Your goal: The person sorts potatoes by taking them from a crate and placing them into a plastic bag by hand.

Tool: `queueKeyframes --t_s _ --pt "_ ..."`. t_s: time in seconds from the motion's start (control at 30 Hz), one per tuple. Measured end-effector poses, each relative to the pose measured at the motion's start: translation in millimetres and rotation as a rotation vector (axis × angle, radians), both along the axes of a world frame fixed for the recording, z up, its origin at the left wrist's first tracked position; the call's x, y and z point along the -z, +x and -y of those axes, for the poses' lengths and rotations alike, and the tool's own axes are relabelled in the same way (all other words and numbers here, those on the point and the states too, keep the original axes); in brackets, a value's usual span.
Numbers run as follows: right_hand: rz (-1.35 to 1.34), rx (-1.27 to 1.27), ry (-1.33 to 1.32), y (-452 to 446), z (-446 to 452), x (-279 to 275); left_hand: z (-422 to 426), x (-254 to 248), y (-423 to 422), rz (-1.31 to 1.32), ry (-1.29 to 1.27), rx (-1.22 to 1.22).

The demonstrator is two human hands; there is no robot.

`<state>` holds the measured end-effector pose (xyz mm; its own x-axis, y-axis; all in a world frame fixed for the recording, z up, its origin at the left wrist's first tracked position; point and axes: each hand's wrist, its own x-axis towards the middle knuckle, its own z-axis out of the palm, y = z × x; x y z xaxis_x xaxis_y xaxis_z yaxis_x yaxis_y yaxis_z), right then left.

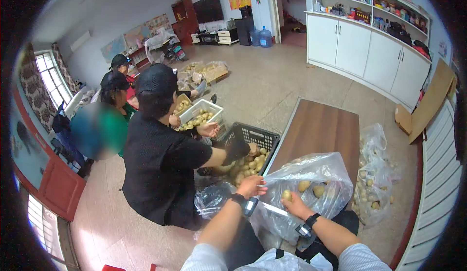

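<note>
My right hand (297, 207) has its fingers closed round a potato (287, 194), over the mouth of a clear plastic bag (321, 169). Inside that bag lie a few more potatoes (318, 191). The bag rests on the near end of a brown wood-grain table (316, 130). My left hand (253, 187) is at the bag's left edge, fingers stretched out and apart, with nothing visible in it. Just beyond it stands a black crate (250, 134) of potatoes, into which a person in black reaches with one arm.
The person in black (160, 169) sits close on my left, with two more people behind. A white crate (214, 109) of potatoes stands past the black one. On the floor to my right lies another clear bag (372, 183) with potatoes. White cabinets (352, 47) line the far right.
</note>
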<state>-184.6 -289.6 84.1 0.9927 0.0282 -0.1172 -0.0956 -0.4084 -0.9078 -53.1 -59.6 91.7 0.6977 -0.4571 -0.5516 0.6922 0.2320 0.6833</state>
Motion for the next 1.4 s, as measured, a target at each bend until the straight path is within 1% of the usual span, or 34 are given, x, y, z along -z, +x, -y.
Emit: queueKeyframes --t_s 0.03,0.07,0.13,0.17,0.2,0.23,0.27,0.3,0.33,0.4,0.47,0.5,0.53,0.6,0.67,0.7,0.73,0.77,0.83,0.87,0.93,1.0,1.07,1.13,1.17,1.2,1.23,1.27,1.3,1.33,1.37,1.4 --pt "-0.098 -0.006 0.090 2.6 -6.5 -8.6 2.9 -7.0 -4.2 0.046 0.062 0.037" --pt "-0.095 -0.006 0.092 7.1 -11.2 -12.2 4.2 -6.1 -3.5 0.049 0.064 0.037" --pt "-0.128 -0.110 0.097 13.7 -19.6 -21.3 6.1 0.0 -5.2 0.033 0.074 0.066" --pt "-0.128 -0.108 0.099 16.1 -25.1 -27.1 7.0 2.1 -4.7 -0.004 0.077 0.081" --pt "-0.065 -0.122 0.169 17.3 -30.9 -33.0 6.5 8.6 -3.1 -0.003 0.078 0.083" --pt "-0.033 -0.129 0.205 18.2 -35.7 -41.6 5.1 20.8 0.2 0.266 0.144 0.236" --pt "-0.002 -0.136 0.240 19.1 -40.5 -50.1 5.5 24.1 1.2 0.400 0.176 0.318" --pt "-0.029 -0.141 0.253 20.2 -44.1 -59.4 5.9 27.4 2.2 0.537 0.208 0.387" --pt "-0.055 -0.148 0.265 21.3 -46.4 -63.9 8.0 22.6 1.4 0.876 0.269 0.472" --pt "-0.008 -0.134 0.245 24.8 -49.7 -59.2 9.4 12.8 -0.6 1.218 0.328 0.549" --pt "0.038 -0.121 0.226 28.2 -51.0 -51.1 10.4 -12.4 -9.2 1.510 0.619 0.656" --pt "0.056 -0.109 0.195 29.7 -50.5 -46.7 11.4 -18.9 -12.0 1.510 0.619 0.655" --pt "0.075 -0.097 0.165 31.7 -49.9 -41.8 12.3 -22.0 -13.5 0.904 0.371 0.571" --pt "0.080 -0.069 0.159 37.5 -46.3 -26.7 11.3 -21.2 -13.2 0.303 0.124 0.456" --pt "0.087 -0.040 0.154 35.9 -40.3 -27.3 6.9 -13.5 -10.6 0.373 0.181 0.419" --pt "0.111 -0.024 0.096 32.5 -35.6 -27.8 5.3 -9.7 -9.4 0.397 0.201 0.407" --pt "0.136 -0.008 0.038 30.6 -30.6 -29.6 4.4 -8.9 -8.9 0.462 0.240 0.322" --pt "0.138 -0.009 0.039 30.4 -22.9 -20.0 2.7 -7.4 -8.7 0.495 0.258 0.277" --pt "0.308 0.069 -0.399 30.5 -4.0 4.1 -2.0 -2.9 -8.4 0.584 0.256 0.148" --pt "0.309 0.069 -0.398 29.4 5.4 2.1 -3.4 0.9 -4.4 0.542 0.243 0.088" --pt "0.320 0.049 -0.769 24.7 22.2 -5.1 -6.2 9.2 4.1 0.462 0.212 -0.038" --pt "0.287 0.099 -0.815 18.4 30.1 -12.5 -15.4 19.2 9.2 0.434 0.116 -0.146" --pt "0.252 0.148 -0.862 16.4 39.0 -6.5 -21.7 15.2 8.8 0.401 0.062 -0.221" --pt "0.292 0.175 -0.899 16.2 46.6 13.9 -32.2 3.8 1.2 1.223 1.282 0.153" --pt "0.291 0.176 -0.899 15.7 47.8 15.3 -27.9 -3.6 1.1 1.223 1.282 0.154" --pt "0.228 0.154 -0.878 15.3 48.9 17.0 -21.1 -11.0 2.5 0.633 0.587 -0.259" --pt "0.165 0.132 -0.857 15.2 49.9 18.2 -17.5 -14.4 3.3 0.009 -0.121 -0.584" --pt "0.165 0.133 -0.856 15.5 51.3 20.1 -26.9 14.3 13.0 0.009 -0.120 -0.583" --pt "0.183 0.131 -0.875 16.1 52.7 21.9 -44.9 67.2 31.1 0.440 0.273 -0.379" --pt "0.201 0.131 -0.894 16.7 53.5 23.6 -47.0 71.1 33.1 0.648 0.465 -0.243" --pt "0.200 0.133 -0.893 19.2 54.3 23.0 -44.9 52.5 27.6 0.859 0.662 -0.140" --pt "0.167 0.137 -0.878 23.3 55.6 21.7 -38.5 34.1 22.3 0.574 0.419 -0.299"
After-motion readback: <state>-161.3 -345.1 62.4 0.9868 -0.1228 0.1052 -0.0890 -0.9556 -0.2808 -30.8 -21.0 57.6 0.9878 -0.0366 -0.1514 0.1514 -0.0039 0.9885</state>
